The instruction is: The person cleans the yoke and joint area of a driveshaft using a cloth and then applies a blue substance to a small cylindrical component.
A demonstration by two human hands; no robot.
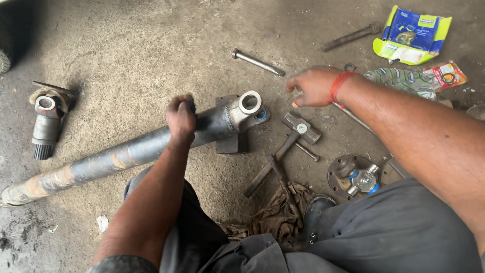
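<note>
A long grimy drive shaft (116, 156) lies across the concrete floor, its yoke end (246, 107) resting on a dark metal block (231, 142). My left hand (181, 117) is clenched on top of the shaft near the yoke, with something blue showing at the fingers. My right hand (310, 86), a red band at its wrist, hovers over the floor to the right of the yoke with fingers bent down, holding nothing I can make out. A hammer (288, 144) lies just below that hand.
A splined yoke piece (46, 121) stands at left. A steel bolt (257, 62) and a rod (351, 36) lie farther off. Blue-and-yellow packets (411, 35) sit top right. A flange with a cross joint (356, 177) and a rag (280, 212) lie near my knees.
</note>
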